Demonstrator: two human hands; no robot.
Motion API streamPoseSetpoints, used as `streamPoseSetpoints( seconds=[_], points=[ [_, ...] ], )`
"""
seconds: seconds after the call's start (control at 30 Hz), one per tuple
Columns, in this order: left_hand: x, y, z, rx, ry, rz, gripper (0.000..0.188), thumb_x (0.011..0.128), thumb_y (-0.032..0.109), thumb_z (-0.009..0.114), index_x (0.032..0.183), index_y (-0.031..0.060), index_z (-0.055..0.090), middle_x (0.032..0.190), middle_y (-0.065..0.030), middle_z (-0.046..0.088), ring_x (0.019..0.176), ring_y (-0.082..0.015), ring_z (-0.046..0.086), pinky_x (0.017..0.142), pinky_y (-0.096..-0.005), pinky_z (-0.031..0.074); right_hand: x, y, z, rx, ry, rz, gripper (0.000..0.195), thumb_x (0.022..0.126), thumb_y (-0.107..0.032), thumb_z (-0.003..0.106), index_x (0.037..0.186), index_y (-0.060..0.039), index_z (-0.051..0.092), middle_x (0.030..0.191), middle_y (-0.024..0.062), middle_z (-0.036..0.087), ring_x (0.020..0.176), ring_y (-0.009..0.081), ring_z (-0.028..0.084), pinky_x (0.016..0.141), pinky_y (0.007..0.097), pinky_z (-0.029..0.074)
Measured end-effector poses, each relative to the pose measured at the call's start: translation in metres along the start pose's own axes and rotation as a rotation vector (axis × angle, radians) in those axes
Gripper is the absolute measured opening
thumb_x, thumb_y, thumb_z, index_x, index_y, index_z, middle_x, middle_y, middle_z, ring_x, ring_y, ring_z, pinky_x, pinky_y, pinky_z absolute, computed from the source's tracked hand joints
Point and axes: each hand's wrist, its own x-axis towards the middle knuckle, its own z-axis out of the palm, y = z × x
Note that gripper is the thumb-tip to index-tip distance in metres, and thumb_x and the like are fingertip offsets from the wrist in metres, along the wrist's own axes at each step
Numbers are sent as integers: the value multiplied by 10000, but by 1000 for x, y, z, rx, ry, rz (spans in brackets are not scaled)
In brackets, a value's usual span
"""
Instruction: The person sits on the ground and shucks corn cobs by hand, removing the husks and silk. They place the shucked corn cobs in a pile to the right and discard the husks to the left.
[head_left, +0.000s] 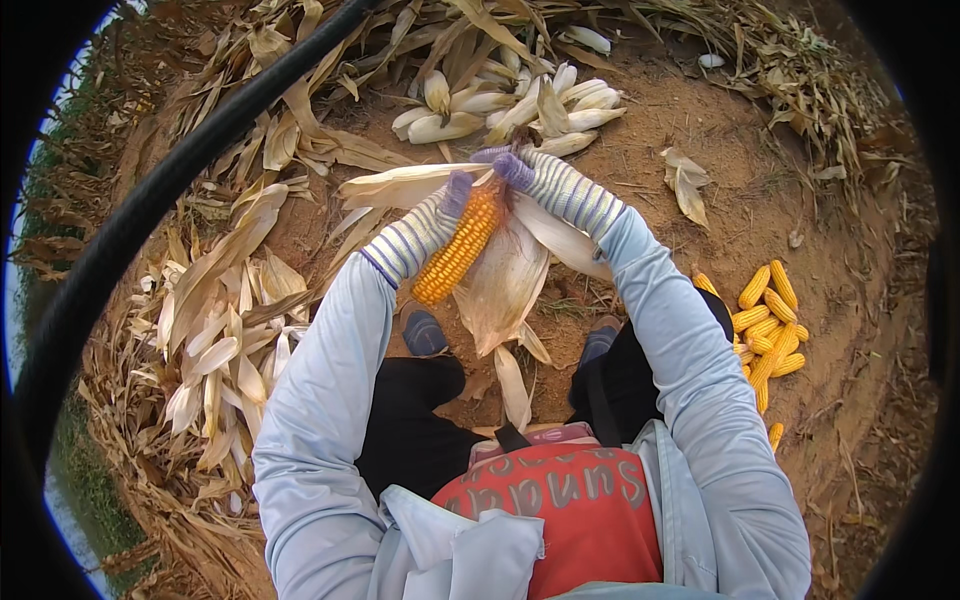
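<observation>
A bare yellow corn cob (459, 244) hangs tilted between my hands, its peeled husk (504, 289) spread out below and to both sides. My left hand (427, 217), in a striped knit glove with purple fingertips, grips the cob along its left side. In a matching glove, my right hand (551, 180) closes around the husk at the cob's upper end. Reddish-brown corn silk (512, 206) clings between the cob and the husk. The fingers of my right hand partly hide that end.
Unpeeled corn ears (517, 105) lie heaped on the soil ahead. Several bare corn cobs (769, 322) are piled at my right. Discarded husks (225, 345) cover the ground at my left, and dry cornstalks (795, 82) lie around the far edge. A black cable (180, 172) crosses the upper left.
</observation>
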Motion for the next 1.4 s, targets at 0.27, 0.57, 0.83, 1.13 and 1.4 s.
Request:
streamPoseSetpoints(
  seconds=[0.27, 0.57, 0.83, 1.13, 1.4],
  points=[
    [22, -26, -25, 1021, 265, 638, 416, 859, 388, 500, 1005, 0, 519, 785, -134, 586, 700, -217, 594, 650, -280, 504, 6, 9, 1, -113, 284, 133, 373, 863, -365, 520, 936, -13, 618, 834, 33, 612, 782, 109, 520, 767, 248, 409],
    [4, -1, 35, 1219, 575, 288, 328, 766, 158, 623, 1045, 11, 535, 1016, -191, 496, 915, -327, 527, 806, -372, 440, 10, 23, -17, -60, 551, 111, 597, 796, -548, 498, 1054, -12, 546, 931, 130, 583, 837, 208, 535, 761, 313, 420],
    [26, -37, 43, 857, 642, 447, 360, 793, 123, 558, 1129, 34, 461, 967, -164, 557, 893, -290, 562, 799, -359, 456, 21, 34, -9, 210, 592, 207, 404, 856, -404, 517, 958, -23, 601, 812, 29, 592, 694, 108, 485, 698, 237, 416],
    [7, 3, 12, 845, 395, 222, 249, 841, 156, 541, 1042, 11, 567, 968, -148, 606, 866, -239, 584, 790, -323, 456, 9, 11, -48, 51, 948, 181, 484, 820, -487, 521, 954, -28, 601, 742, 61, 599, 582, 148, 526, 551, 269, 446],
    [-71, 50, 63, 1156, 314, 244, 334, 793, 249, 590, 1054, 46, 542, 955, -158, 562, 851, -319, 559, 714, -377, 460, -35, 105, -220, 137, 1473, 317, 632, 763, -517, 536, 1000, 68, 562, 947, 169, 596, 765, 275, 562, 705, 341, 451]
  ],
)
